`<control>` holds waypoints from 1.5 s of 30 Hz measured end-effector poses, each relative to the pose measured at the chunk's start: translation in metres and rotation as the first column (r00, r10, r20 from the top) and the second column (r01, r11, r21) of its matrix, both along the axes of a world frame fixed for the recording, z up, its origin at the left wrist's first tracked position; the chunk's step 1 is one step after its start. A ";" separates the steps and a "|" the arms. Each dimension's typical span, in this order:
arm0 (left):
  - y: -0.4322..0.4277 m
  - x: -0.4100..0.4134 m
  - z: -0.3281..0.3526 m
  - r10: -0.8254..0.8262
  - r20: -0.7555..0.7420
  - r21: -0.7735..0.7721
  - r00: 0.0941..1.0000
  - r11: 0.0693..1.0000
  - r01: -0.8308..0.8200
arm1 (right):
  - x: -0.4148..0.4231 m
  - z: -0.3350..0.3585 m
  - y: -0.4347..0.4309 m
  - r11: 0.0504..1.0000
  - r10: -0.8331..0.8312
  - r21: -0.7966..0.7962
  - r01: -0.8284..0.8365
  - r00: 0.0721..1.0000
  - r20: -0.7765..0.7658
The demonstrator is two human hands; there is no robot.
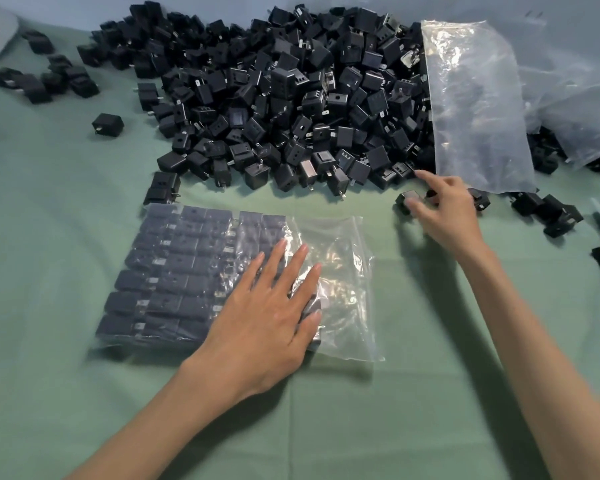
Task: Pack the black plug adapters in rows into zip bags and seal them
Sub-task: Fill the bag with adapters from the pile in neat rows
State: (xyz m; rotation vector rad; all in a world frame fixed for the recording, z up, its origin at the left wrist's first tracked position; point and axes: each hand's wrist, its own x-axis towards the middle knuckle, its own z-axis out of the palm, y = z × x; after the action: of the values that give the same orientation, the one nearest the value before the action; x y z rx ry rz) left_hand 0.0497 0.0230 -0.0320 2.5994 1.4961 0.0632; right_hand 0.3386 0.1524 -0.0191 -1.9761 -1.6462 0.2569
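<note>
Bag (343,271) under left hand (264,320), adapter (404,199) in right hand (447,211), cloth (399,306) between

Near side: I see bare table (378,427) between the forearms and left of the zip bag (343,271).
Back: the adapter pile (284,98) walls it off.
Middle: narrow strip between pile and bag.
Right: stray adapters (555,213); an empty bag (478,109) draped over the pile's edge.

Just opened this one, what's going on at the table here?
A person is packing black plug adapters into a zip bag on a green cloth. The left hand lies flat on the bag, which holds neat rows of adapters on its left side; its right part holds none. The right hand pinches a loose adapter by the front edge of the big pile. Another clear bag lies over the pile's right side.
</note>
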 end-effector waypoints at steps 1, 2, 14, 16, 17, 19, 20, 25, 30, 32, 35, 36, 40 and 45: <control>0.000 0.000 0.000 0.003 0.004 0.001 1.000 1.000 -0.003 | -0.001 -0.005 0.005 0.994 0.049 -0.108 -0.034 0.988 0.143; -0.001 -0.001 0.001 0.009 0.002 0.001 1.000 1.000 -0.009 | -0.004 -0.008 0.008 0.983 0.108 -0.169 -0.069 0.966 0.233; 0.009 -0.030 0.018 0.101 0.242 -0.027 0.965 0.995 -0.097 | -0.056 -0.007 -0.087 0.781 0.473 -0.035 -0.624 0.627 -0.618; 0.013 -0.035 0.015 0.122 0.223 0.004 0.967 0.992 -0.126 | -0.057 -0.008 -0.088 0.793 0.412 0.008 -0.609 0.527 -0.743; 0.014 -0.036 0.013 0.128 0.215 0.002 0.968 0.991 -0.132 | -0.056 -0.011 -0.089 0.798 0.392 0.013 -0.603 0.502 -0.771; 0.014 -0.036 0.010 0.125 0.214 -0.003 0.969 0.992 -0.127 | -0.056 -0.017 -0.094 0.823 0.291 0.037 -0.566 0.365 -0.884; 0.015 -0.036 0.009 0.123 0.224 -0.005 0.967 0.992 -0.125 | -0.057 -0.020 -0.097 0.853 0.217 0.042 -0.520 0.281 -0.935; 0.015 -0.037 0.008 0.117 0.245 0.003 0.962 0.993 -0.122 | -0.064 -0.017 -0.100 0.907 0.239 -0.066 -0.417 0.637 -0.733; 0.014 -0.036 0.008 0.120 0.253 -0.013 0.960 0.993 -0.120 | -0.075 -0.010 -0.089 0.791 0.452 -0.051 -0.610 0.639 -0.623; 0.014 -0.036 0.008 0.119 0.257 -0.015 0.959 0.993 -0.119 | -0.076 -0.011 -0.084 0.749 0.519 -0.012 -0.662 0.598 -0.611; 0.015 -0.037 0.006 0.118 0.250 -0.016 0.961 0.993 -0.117 | -0.079 -0.014 -0.074 0.709 0.621 0.005 -0.705 0.622 -0.477; 0.015 -0.037 0.006 0.117 0.246 -0.015 0.962 0.993 -0.117 | -0.082 -0.015 -0.071 0.713 0.634 0.011 -0.701 0.637 -0.438; 0.015 -0.036 0.006 0.111 0.238 -0.005 0.965 0.994 -0.113 | -0.105 -0.019 -0.067 0.783 0.603 0.040 -0.621 0.741 -0.296; 0.015 -0.035 0.005 0.107 0.221 -0.001 0.969 0.994 -0.109 | -0.102 -0.022 -0.068 0.674 0.706 -0.031 -0.738 0.656 -0.267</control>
State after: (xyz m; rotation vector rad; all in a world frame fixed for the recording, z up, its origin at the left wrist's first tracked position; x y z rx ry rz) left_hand 0.0148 0.0377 -0.0268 2.4223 1.5568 0.3614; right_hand 0.2362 0.0848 -0.0407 -1.1839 -2.2229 0.8902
